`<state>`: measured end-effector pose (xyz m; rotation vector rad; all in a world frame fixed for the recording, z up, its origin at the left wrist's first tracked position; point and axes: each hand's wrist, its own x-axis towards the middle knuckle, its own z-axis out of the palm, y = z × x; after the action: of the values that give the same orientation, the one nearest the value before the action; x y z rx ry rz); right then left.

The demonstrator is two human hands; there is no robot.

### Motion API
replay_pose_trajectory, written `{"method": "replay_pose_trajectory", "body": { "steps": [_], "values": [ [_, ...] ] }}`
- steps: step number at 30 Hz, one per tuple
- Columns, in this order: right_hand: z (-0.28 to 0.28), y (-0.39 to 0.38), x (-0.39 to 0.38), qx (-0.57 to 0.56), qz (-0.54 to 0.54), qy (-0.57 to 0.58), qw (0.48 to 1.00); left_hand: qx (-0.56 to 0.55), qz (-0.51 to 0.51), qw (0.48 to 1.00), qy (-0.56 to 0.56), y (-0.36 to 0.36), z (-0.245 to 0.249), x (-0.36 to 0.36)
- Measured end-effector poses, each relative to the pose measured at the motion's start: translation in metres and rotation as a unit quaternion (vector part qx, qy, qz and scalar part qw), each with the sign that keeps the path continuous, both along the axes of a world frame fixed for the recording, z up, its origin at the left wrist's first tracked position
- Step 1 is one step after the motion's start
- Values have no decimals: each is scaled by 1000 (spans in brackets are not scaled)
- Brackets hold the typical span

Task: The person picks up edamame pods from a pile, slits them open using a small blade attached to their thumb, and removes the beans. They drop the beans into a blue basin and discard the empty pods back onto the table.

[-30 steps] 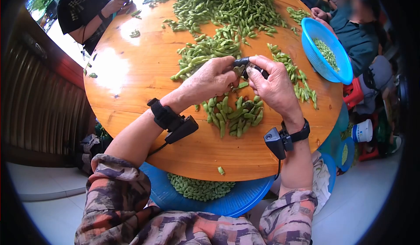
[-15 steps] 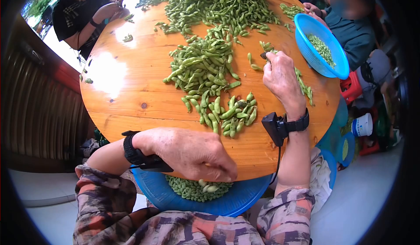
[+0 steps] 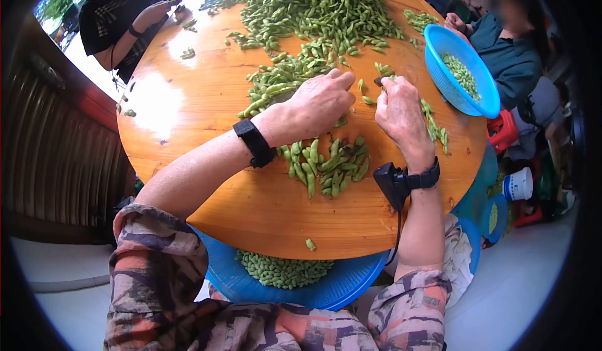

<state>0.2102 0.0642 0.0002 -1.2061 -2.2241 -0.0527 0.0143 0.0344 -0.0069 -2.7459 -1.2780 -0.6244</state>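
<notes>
My left hand [image 3: 316, 102] reaches across the heap of green soybean pods [image 3: 280, 78], back of the hand up. Its fingers point right, slightly apart, and nothing shows in them. My right hand [image 3: 400, 109] rests over the table's right part, fingers pinched together. A small dark piece [image 3: 378, 81] shows at its fingertips; I cannot tell what it is. Nearer me lies a smaller group of pods [image 3: 332, 166]. Below the table edge, a blue basin [image 3: 357, 288] holds shelled green beans [image 3: 285, 271].
A large pod pile [image 3: 313, 6] covers the far side of the wooden table [image 3: 188, 163]. At right stands a blue basket [image 3: 433, 59] with beans. One person [image 3: 125, 25] works at far left, another [image 3: 508, 56] at right. A single pod [image 3: 310, 244] lies near the front edge.
My left hand has moved from over the basin, where pale beans were dropping, up and across to the pods. The right hand has hardly moved. A pod now shows near the front edge.
</notes>
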Motion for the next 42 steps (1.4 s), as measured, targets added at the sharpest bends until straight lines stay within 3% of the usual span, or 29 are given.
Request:
{"method": "replay_pose_trajectory", "body": {
  "steps": [1, 3, 4, 6, 7, 8, 10, 11, 18, 27, 29, 32, 36, 42],
  "values": [
    [2, 0, -2, 1, 2, 1, 1000, 1, 2, 1000, 1, -1, 1, -1],
    [10, -3, -4, -10, 65, 41, 997, -10, 35, 973, -229, -11, 14, -1],
    [17, -8, -5, -9, 65, 41, 997, -71, 64, 949, -300, -17, 22, -2],
    [34, -21, -12, -292, 70, 198, 933, -200, 87, 866, -450, -20, 26, -8],
    [30, -20, -13, -315, 106, 257, 908, -346, 80, 742, -569, -24, 28, -12],
    [30, -23, -15, -314, 108, 256, 908, -344, 81, 742, -569, -27, 25, -15],
    [31, -30, -21, -391, 146, 356, 836, -412, 10, 641, -648, -31, 14, -18],
    [31, -32, -22, -413, 177, 351, 821, -419, 19, 630, -654, -33, 12, -16],
    [27, -34, -25, -435, 179, 352, 809, -427, 77, 631, -642, -37, 13, -15],
    [29, -33, -23, -407, 219, 304, 833, -427, 91, 622, -650, -39, 10, -16],
    [32, -31, -20, -453, 220, 331, 798, -451, 57, 585, -671, -41, 11, -13],
    [29, -30, -21, -463, 228, 343, 785, -447, 44, 575, -684, -41, 7, -12],
    [32, -33, -20, -470, 230, 340, 781, -421, 65, 596, -680, -42, 8, -11],
    [31, -32, -21, -422, 223, 289, 830, -417, 78, 620, -660, -42, 4, -13]
  ]
}}
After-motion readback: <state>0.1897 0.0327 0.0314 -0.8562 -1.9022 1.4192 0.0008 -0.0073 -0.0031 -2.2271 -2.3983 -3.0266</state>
